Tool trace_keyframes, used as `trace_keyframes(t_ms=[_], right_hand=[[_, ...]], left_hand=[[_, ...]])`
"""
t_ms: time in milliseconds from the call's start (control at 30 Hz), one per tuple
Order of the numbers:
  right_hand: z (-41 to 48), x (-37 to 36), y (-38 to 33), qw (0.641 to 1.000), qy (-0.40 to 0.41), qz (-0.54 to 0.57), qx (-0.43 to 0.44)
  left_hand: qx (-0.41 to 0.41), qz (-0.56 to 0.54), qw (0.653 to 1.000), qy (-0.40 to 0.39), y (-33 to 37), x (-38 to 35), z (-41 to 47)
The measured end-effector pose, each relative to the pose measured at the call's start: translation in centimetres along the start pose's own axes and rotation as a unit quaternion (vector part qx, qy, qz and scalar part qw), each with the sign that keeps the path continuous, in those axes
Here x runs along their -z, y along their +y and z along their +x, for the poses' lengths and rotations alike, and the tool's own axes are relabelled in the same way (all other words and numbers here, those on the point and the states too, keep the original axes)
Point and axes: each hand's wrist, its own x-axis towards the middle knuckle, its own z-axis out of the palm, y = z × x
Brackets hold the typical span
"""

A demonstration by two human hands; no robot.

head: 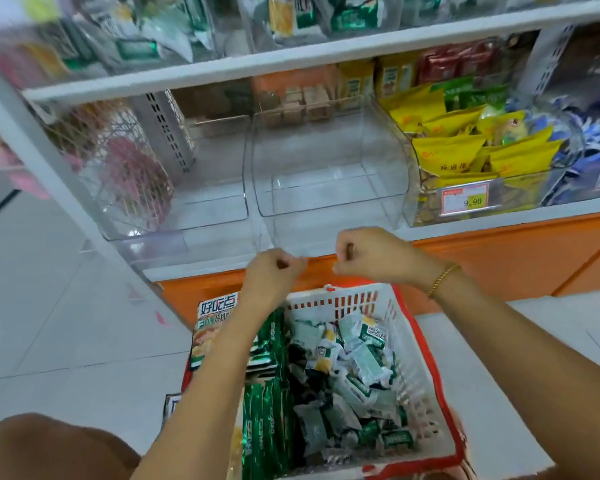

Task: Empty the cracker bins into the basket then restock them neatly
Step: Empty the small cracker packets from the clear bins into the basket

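Both bins read empty, so you're likely at the turn from emptying to restocking. Your left hand [274, 271] and right hand [368, 252] hang side by side just in front of the shelf lip [499, 216]. On each the fingers are curled in with the thumb against the forefinger. Can't tell whether they pinch the clear front edge of the centre bin [326, 181] or nothing. That bin sits at 12 o'clock from your fingers, with the second empty bin [208, 209] at 11. The stock is the other way, at 6 o'clock, below your forearms in the basket [413, 341] on the floor [66, 306]. The basket's long axis runs 12 to 6. The loose cracker packs [354, 368] are heaped on its right side, jumbled with no common axis, and they're nearer your right hand. The green sleeves [264, 417] lie along 12 to 6 on the left side, under your left forearm. A printed box [215, 323] leans at the basket's 10 o'clock corner. Room looks fine: open tile at 9, open bin mouths facing you. The yellow-pack bin [465, 150] at 2 o'clock touches the centre bin's wall, so keep your right elbow in.
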Motion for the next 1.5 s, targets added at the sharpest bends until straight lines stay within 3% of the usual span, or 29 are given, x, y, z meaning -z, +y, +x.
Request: trace_keyframes(t_ms=[67, 200, 433, 533, 633, 767, 933, 1100, 1200, 1500], right_hand=[[-0.7, 4.4, -4.2, 0.993, 0.076, 0.071, 0.059], [-0.6, 11.1, -12.2, 0.97, 0.126, 0.102, 0.183], [6.3, 18.5, -23.6, 0.932, 0.207, 0.049, 0.295], [9.8, 20.6, -27.1, 0.933, 0.214, 0.001, 0.289], [13.1, 21.1, -29.1, 0.956, 0.149, -0.092, 0.236], [18.1, 20.4, -30.3, 0.957, 0.046, -0.215, 0.188], [22.8, 21.5, -31.6, 0.964, -0.045, -0.225, 0.137], [26.9, 24.3, -31.8, 0.959, 0.0, -0.272, 0.08], [29.0, 26.0, -31.2, 0.919, 0.034, -0.391, 0.019], [32.3, 28.6, -29.3, 0.896, 0.018, -0.438, -0.067]], left_hand=[[-0.089, -0.046, 0.994, 0.046, 3.3, 4.7, -0.8], [-0.23, -0.074, 0.96, 0.14, 9.0, 14.4, -1.7], [-0.331, -0.068, 0.912, 0.232, 13.5, 28.9, 1.3], [-0.303, 0.009, 0.921, 0.245, 13.7, 33.4, 3.0], [-0.22, 0.089, 0.946, 0.222, 13.0, 36.0, 4.4], [-0.144, 0.224, 0.956, 0.124, 13.5, 37.2, 6.5], [-0.091, 0.273, 0.957, 0.033, 15.4, 39.5, 9.7], [-0.131, 0.292, 0.944, 0.079, 16.3, 40.4, 16.5], [-0.128, 0.326, 0.934, 0.067, 16.7, 40.0, 21.2], [-0.057, 0.478, 0.876, 0.003, 16.9, 39.9, 29.9]])
